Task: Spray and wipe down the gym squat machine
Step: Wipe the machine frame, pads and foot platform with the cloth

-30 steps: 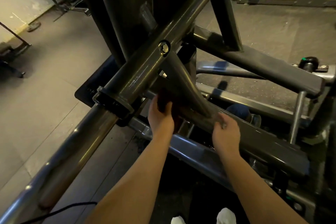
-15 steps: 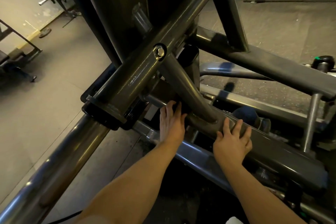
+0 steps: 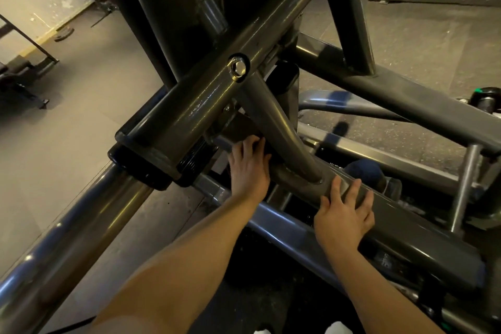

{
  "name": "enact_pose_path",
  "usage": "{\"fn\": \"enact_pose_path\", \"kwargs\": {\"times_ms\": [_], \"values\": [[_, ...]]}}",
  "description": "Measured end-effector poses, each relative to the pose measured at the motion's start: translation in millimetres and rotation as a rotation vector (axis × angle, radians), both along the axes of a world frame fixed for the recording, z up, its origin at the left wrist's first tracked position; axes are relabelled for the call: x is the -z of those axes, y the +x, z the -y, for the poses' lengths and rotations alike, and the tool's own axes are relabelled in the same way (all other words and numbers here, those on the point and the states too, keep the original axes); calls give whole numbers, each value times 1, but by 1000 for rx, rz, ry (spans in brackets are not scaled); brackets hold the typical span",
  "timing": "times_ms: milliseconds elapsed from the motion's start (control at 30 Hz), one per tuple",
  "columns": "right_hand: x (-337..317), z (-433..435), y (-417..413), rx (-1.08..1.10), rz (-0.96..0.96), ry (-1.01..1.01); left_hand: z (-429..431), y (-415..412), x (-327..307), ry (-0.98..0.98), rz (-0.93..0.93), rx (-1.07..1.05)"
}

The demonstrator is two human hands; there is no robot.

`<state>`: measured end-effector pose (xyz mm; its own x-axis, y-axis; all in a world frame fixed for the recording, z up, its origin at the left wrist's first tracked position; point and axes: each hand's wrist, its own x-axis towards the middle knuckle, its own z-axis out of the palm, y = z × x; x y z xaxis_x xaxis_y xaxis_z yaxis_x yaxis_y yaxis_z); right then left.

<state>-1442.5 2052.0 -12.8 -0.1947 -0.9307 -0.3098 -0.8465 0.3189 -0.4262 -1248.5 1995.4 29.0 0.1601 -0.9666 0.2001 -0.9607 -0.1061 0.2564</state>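
1. Your left hand [image 3: 248,171] reaches under the slanted tube [image 3: 276,127] of the squat machine [image 3: 206,106]. Its fingers [image 3: 248,146] lie straight and close together, pressed flat on a dark patch. I cannot tell whether a cloth lies beneath them.
2. Your right hand [image 3: 344,214] rests on the flat beam [image 3: 412,222], its fingers straight and spread, just below the weld where the slanted tube joins the beam.
3. The machine surrounds your fingers. The thick cross tube with its bolt [image 3: 238,68] runs above them, and a lower rail passes beneath your wrists.
4. Judge it as heavy, rigid painted steel. It should not flex or shift under pressure, so you can lean in. The glossy paint will likely turn slippery once sprayed.
5. To take hold, wrap your fingers round the tubes, and press with a flat palm on the beam. The weld and the bracket edges near your left fingertips could snag.
6. A dark blue rounded thing [image 3: 363,171] sits just beyond your right fingers; what it is, I cannot tell.
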Motion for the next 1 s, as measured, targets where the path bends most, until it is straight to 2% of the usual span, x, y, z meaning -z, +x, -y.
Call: {"fn": "enact_pose_path", "kwargs": {"times_ms": [100,233,333,400,500,600,733,867,933,1000], "values": [[2,-2,0,-2,-3,-2,-28,-15,10,-14,-95,-23],[0,-2,1,3,-14,0,-48,-41,11,-51,-413,-229],[-1,1,-1,-3,-13,12,-25,-34,0,-89,-659,-394],[0,0,-2,-5,-15,-3,-5,-13,-13,-165,-750,-507],[5,-1,1,11,4,-25,12,10,-29,-261,-793,-600],[4,-2,4,14,11,-30,2,-3,-16,-289,-839,-576],[2,-1,4,15,-16,-13,-41,-64,21,-141,-858,-498],[-2,-1,3,11,-41,7,-65,-90,36,-27,-751,-222],[-5,0,0,2,-40,20,-57,-72,32,-34,-717,-232],[-6,0,-1,-8,-20,34,-38,-45,17,-82,-655,-341]]}}
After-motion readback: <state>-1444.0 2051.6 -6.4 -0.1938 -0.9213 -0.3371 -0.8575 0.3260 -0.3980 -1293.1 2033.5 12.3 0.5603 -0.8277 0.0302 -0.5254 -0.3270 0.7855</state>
